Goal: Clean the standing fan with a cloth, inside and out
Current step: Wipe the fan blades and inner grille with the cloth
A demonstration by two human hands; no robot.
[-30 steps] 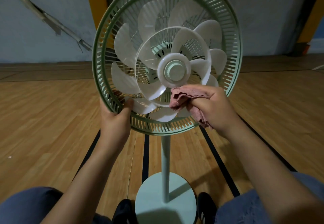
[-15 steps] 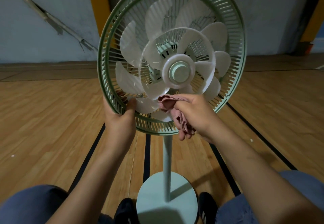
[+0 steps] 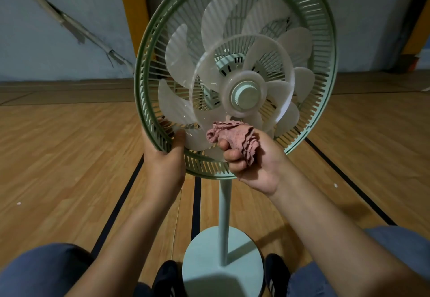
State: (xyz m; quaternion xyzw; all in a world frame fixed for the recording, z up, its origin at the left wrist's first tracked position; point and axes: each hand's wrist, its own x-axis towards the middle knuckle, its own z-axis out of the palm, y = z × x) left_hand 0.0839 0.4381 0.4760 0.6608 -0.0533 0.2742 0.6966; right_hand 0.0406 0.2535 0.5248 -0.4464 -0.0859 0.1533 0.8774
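Low in the frame, the round base [image 3: 222,271] stands between the person's shoes. At centre, the right hand [image 3: 252,164] clutches the bunched pink cloth [image 3: 232,137]; half a second ago it faced the blades, now the wrist has rolled palm-up, apparently to present a fresh fold. The left hand [image 3: 164,157] still grips the green guard rim [image 3: 149,119]. Front grille absent, white blades [image 3: 183,106] exposed: inside cleaning under way. Beyond, lined wooden floor [image 3: 58,157] and grey wall [image 3: 58,5].

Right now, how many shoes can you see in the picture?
2. One dark shoe lies left of the fan base, the other shoe right of it; both are partly hidden.
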